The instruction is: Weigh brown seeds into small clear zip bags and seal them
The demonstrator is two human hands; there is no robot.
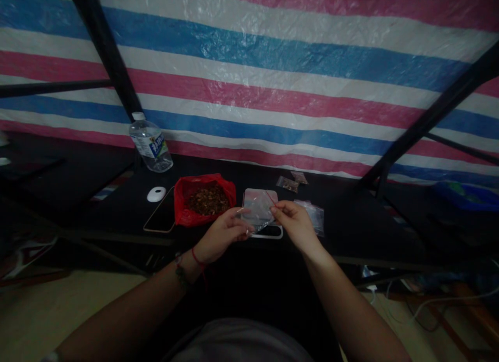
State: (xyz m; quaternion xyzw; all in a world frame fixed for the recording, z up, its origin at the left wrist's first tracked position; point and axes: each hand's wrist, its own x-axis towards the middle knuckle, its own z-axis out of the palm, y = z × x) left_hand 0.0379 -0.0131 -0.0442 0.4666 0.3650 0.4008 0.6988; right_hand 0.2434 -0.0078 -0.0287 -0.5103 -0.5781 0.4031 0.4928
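A small clear zip bag (258, 212) with a red line along its edge is between my hands, over a white kitchen scale (249, 192) with a dark display. My right hand (295, 222) pinches the bag's right edge at the red line. On its left side, my left hand (223, 232) holds the bag between thumb and fingers; the exact contact is dim. Left of the scale, an open red bag (182, 208) contains loose brown dried pieces (208, 199). A stack of clear zip bags (316, 218) lies beside my right hand.
Two small filled bags, one nearer (287, 184) and one behind (299, 178), lie on the black table (351, 216). Leftward are a phone (160, 216), a white round object (156, 194) and a clear plastic bottle (152, 146). Black frame bars (109, 55) slant before a striped sheet (249, 81).
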